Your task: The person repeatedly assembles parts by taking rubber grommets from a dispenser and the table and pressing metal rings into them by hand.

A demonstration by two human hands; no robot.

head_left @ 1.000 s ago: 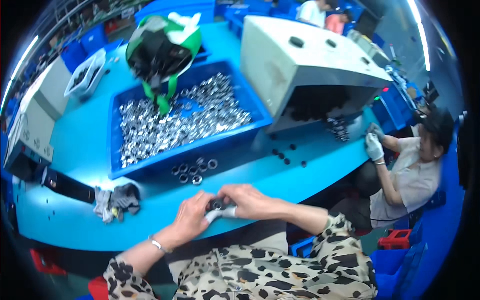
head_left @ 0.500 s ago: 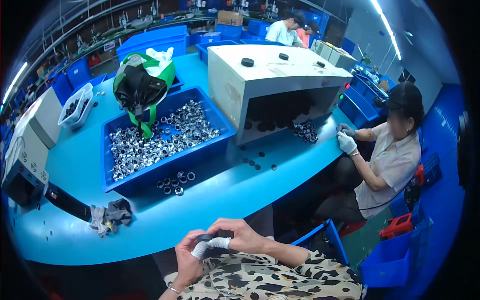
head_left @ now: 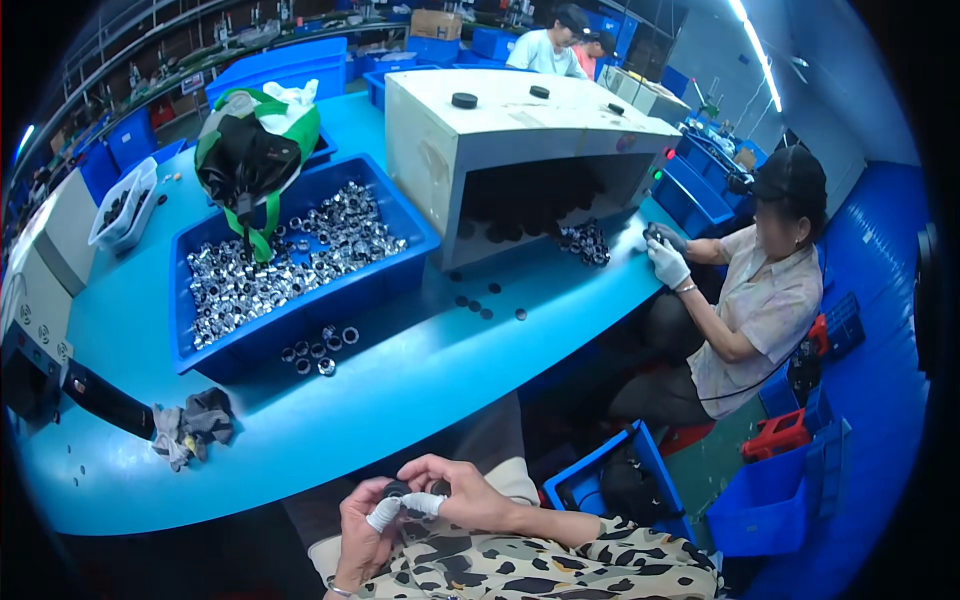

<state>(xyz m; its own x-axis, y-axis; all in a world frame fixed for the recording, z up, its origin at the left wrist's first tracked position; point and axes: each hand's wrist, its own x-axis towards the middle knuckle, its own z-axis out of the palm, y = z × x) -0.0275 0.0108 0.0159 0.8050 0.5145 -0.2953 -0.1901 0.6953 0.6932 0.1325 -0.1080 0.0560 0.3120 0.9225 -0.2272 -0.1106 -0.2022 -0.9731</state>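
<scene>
Close to my body, below the table's near edge, both my hands meet around a small black round cap (head_left: 397,489). My left hand (head_left: 362,522) pinches it from the left with bent fingers. From the other side, my right hand (head_left: 472,497) has its fingers closed on it too. A second dark round piece (head_left: 440,487) shows under the curled fingers of my right hand, partly hidden. White wrapping covers both thumbs. Nearest on the table are several loose shiny metal rings (head_left: 320,352) and a bundle of grey gloves (head_left: 195,425).
A blue bin (head_left: 310,318) full of metal rings stands on the blue table (head_left: 330,425), a green-and-black bag over it. Beside it is a white box-shaped machine (head_left: 425,180), with black caps in front. At right sits a gloved co-worker (head_left: 765,300). A blue crate (head_left: 660,470) stands below.
The view has shifted, so the table things appear further left and up. My hands have turned the cap slightly, and its round face shows differently. The co-worker's hands now hold a small dark piece.
</scene>
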